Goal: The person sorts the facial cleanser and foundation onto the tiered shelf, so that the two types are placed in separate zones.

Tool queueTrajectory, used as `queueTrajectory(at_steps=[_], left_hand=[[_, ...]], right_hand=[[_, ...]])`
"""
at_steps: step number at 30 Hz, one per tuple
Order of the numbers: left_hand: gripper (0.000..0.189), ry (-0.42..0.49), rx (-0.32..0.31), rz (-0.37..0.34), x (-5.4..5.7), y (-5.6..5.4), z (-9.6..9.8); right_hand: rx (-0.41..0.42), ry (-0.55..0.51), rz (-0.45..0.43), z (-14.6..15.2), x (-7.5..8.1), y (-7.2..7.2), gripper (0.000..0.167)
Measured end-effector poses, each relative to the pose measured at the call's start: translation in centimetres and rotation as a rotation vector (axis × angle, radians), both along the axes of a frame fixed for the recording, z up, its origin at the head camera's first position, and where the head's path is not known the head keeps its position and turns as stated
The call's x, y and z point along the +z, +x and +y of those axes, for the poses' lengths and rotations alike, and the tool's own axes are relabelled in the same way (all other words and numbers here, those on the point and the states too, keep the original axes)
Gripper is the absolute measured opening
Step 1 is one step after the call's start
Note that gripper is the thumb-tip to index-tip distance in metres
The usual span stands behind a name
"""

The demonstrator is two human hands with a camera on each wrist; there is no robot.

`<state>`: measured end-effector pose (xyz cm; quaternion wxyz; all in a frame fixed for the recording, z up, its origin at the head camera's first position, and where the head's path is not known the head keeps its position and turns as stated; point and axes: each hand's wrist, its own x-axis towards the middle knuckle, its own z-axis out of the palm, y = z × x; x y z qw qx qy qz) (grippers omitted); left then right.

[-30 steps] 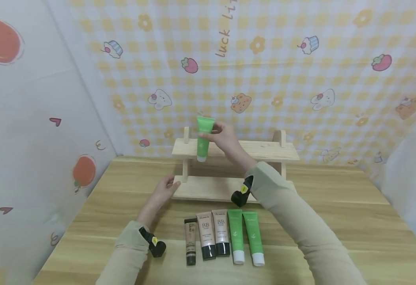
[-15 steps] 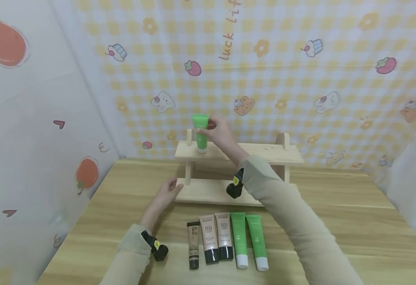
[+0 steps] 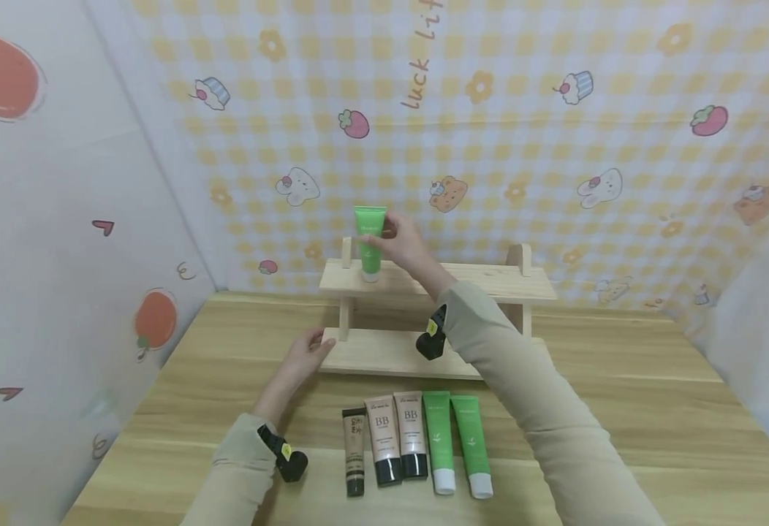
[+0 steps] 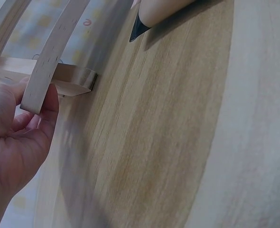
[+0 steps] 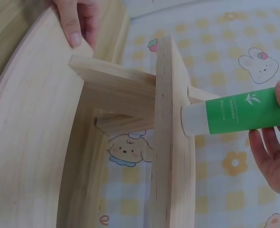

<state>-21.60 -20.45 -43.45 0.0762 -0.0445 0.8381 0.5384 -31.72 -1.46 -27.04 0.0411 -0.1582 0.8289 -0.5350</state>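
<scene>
Though slightly apart, fingers [image 5: 259, 149] of the right hand [image 3: 407, 245] around a green tube [image 5: 242, 112]

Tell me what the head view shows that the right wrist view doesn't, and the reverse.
Only the head view: a narrow brown tube, two BB cream tubes and two green tubes lying in a row on the wooden table.

Only the right wrist view: a cartoon puppy on the checked backdrop, seen between the two shelves.

Both: the right hand holding a third green tube, cap down, at the upper shelf, and the left hand gripping the end of the lower shelf.
</scene>
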Motion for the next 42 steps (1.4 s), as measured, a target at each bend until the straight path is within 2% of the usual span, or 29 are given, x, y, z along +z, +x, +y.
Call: queueTrajectory(at_steps=[6, 10, 16, 21, 28, 36, 42], left_hand=[[0.057, -0.017, 0.009, 0.013, -0.3, -0.1, 0.5], [0.059, -0.010, 0.004, -0.004, -0.3, 0.0, 0.5], [0.063, -0.020, -0.005, -0.034, -0.2, 0.1, 0.4], [0.063, -0.044, -0.004, -0.022, -0.2, 0.1, 0.2], [0.063, -0.041, -0.012, -0.045, -0.2, 0.1, 0.0], [0.063, -0.042, -0.025, -0.051, 0.0, -0.1, 0.0], [0.063, -0.026, -0.030, -0.048, 0.2, -0.1, 0.1]], right_hand=[[0.017, 0.031, -0.013, 0.6, -0.3, 0.1, 0.045], [0.026, 0.017, -0.033, 1.2, -0.8, 0.3, 0.053], [-0.017, -0.009, -0.083, 2.3, -1.8, 0.8, 0.055], [-0.052, -0.015, -0.128, 3.1, -2.2, 1.8, 0.056], [-0.057, 0.015, -0.204, 4.1, -2.4, 3.2, 0.054], [-0.039, 0.075, -0.212, 5.8, -3.1, 4.8, 0.050], [-0.021, 0.047, -0.295, 7.2, -4.3, 5.9, 0.050]])
